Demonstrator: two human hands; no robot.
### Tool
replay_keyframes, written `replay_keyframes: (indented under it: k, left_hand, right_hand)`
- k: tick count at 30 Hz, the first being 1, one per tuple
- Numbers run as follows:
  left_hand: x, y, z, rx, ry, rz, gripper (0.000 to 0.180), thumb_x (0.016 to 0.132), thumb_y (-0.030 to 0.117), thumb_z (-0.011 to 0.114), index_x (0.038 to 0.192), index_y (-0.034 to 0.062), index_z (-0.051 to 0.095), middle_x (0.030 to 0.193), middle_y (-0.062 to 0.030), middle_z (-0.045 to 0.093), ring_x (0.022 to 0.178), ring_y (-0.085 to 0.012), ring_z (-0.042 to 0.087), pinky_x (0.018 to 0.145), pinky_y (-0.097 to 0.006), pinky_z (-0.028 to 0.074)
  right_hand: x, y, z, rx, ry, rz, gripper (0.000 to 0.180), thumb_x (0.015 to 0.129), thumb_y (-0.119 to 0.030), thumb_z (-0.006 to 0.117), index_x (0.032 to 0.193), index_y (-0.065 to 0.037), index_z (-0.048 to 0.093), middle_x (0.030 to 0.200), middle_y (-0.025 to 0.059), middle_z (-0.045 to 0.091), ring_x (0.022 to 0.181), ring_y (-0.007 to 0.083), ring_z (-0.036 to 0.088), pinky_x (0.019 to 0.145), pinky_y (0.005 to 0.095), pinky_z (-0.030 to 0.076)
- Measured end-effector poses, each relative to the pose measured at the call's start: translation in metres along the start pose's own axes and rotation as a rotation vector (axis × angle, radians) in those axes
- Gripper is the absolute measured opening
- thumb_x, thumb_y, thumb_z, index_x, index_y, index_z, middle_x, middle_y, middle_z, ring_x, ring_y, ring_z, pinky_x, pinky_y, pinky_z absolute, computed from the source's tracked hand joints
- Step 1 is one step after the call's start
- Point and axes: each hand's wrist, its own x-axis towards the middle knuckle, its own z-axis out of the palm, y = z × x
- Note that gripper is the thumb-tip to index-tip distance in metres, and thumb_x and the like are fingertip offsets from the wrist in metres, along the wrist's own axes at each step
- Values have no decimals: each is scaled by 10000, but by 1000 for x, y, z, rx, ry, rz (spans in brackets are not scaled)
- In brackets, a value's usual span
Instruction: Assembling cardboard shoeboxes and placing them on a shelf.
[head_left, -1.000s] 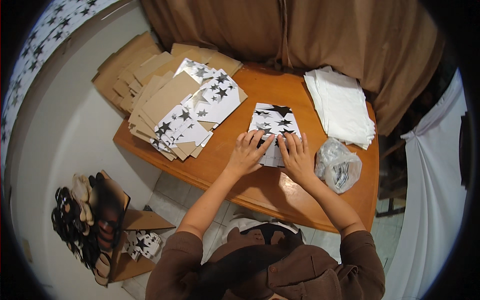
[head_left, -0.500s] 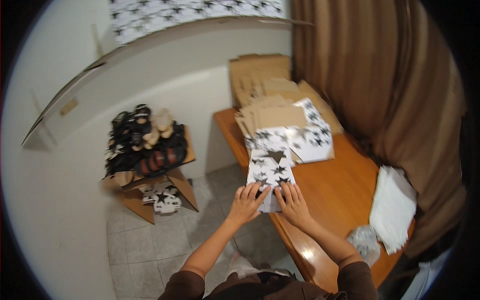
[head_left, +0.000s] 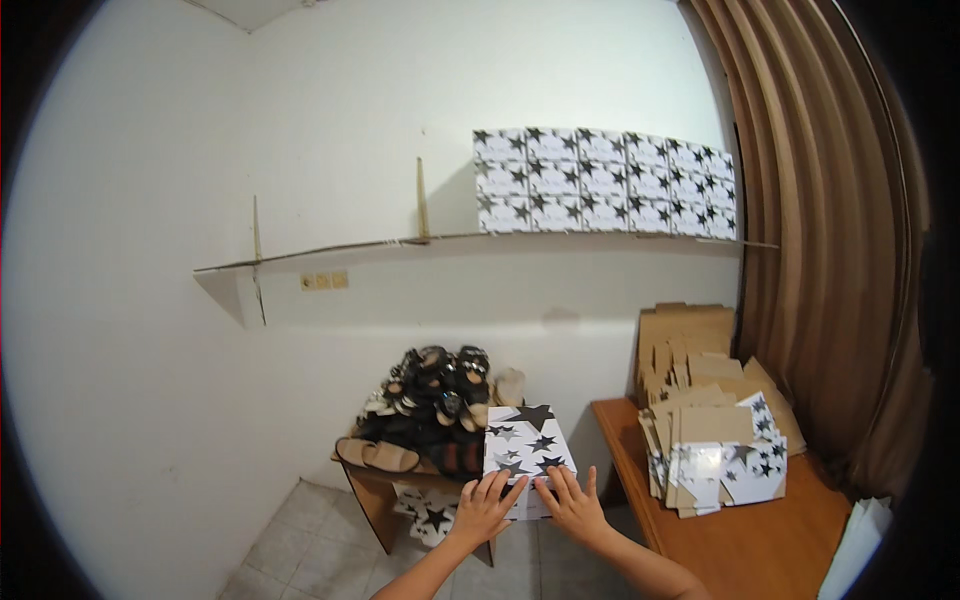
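A closed white shoebox [head_left: 527,440] printed with black and grey stars is held out in front of me. My left hand [head_left: 485,510] grips its near left side, fingers over the top and thumb near the front edge. On the near right side, my right hand [head_left: 577,508] grips it the same way, with fingers partly spread. The box hides part of the shoe pile [head_left: 430,395] behind it. Its underside and contents cannot be seen.
Similar star-printed boxes [head_left: 605,180] are stacked on the wall shelf [head_left: 350,250]. Shoes and sandals crowd a small low wooden table [head_left: 370,500], with more star-printed pieces [head_left: 430,520] beneath. At right, flattened cardboard [head_left: 700,420] lies on an orange-brown table [head_left: 740,550] beside a brown curtain [head_left: 810,270].
My view has swung up and left, bringing the stacked boxes on the shelf fully into sight. Both hands have carried the shoebox from beside the table's edge to before the shoe pile.
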Motion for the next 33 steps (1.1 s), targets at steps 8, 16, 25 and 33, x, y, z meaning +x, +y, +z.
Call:
replay_keyframes:
  k: [8, 16, 25, 33]
  left_hand:
    - [65, -159, -12, 340, 219, 39, 944, 546, 344, 783, 1390, 238, 374, 1318, -77, 398, 1214, -228, 355, 964, -429, 272]
    - [174, -271, -29, 433, 343, -90, 1056, 472, 329, 843, 1399, 224, 348, 1346, -75, 372, 1248, -251, 337, 976, -435, 266]
    - [306, -358, -2, 477, 317, -146, 1127, 500, 346, 847, 1443, 223, 241, 1331, -68, 355, 1248, -237, 331, 965, -442, 329]
    - [363, -408, 48, 409, 318, -123, 1076, 464, 296, 854, 1396, 191, 327, 1299, -82, 377, 1228, -244, 355, 938, -425, 344]
  right_hand:
    - [171, -16, 43, -92, 180, 67, 613, 778, -231, 529, 1375, -226, 389, 1380, 78, 405, 1281, 226, 389, 1037, 678, 34]
    - [353, 40, 56, -203, 490, 11, 614, 793, -196, 530, 1383, -223, 363, 1358, 57, 420, 1273, 210, 395, 1079, 628, 78]
    - [480, 119, 79, -207, 387, 33, 860, 666, -191, 708, 1418, -227, 291, 1364, 42, 380, 1299, 208, 336, 1102, 590, 113]
    - [535, 157, 131, -216, 336, 27, 1013, 550, -209, 805, 1418, -200, 284, 1334, 50, 376, 1282, 215, 332, 1105, 590, 121]
